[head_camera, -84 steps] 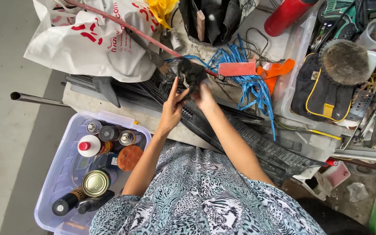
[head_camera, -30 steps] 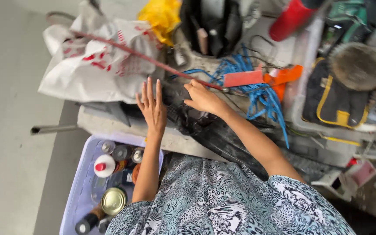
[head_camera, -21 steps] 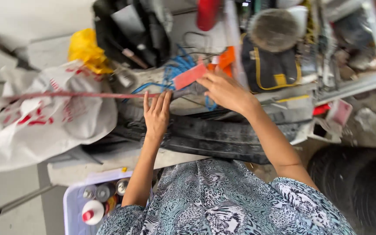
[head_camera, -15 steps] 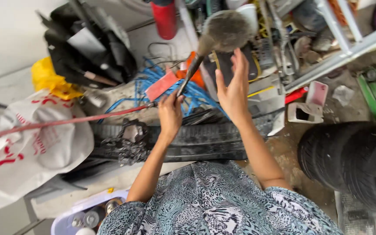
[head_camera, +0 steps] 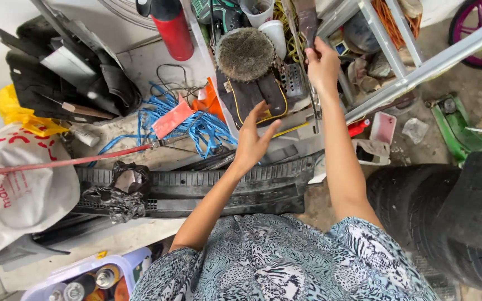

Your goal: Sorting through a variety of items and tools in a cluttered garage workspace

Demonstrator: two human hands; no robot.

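At 12 o'clock, right hand (head_camera: pixel 323 62) closed around a dark tool handle (head_camera: pixel 308 22) standing among the bin (head_camera: pixel 302 114) clutter. Left hand (head_camera: pixel 252 139) open, fingers spread, hovering just below the black pouch (head_camera: pixel 255 97) and round brush (head_camera: pixel 246 54), gripping nothing.

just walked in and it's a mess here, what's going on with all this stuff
A person stands over a cluttered workbench. Their right hand reaches up and grips a dark flat tool among the items in the clear bin. Their left hand hovers open, holding nothing, just below the black pouch with yellow trim and the round bristly brush. A long black ribbed plastic part lies across the bench, with a crumpled black bag on it.
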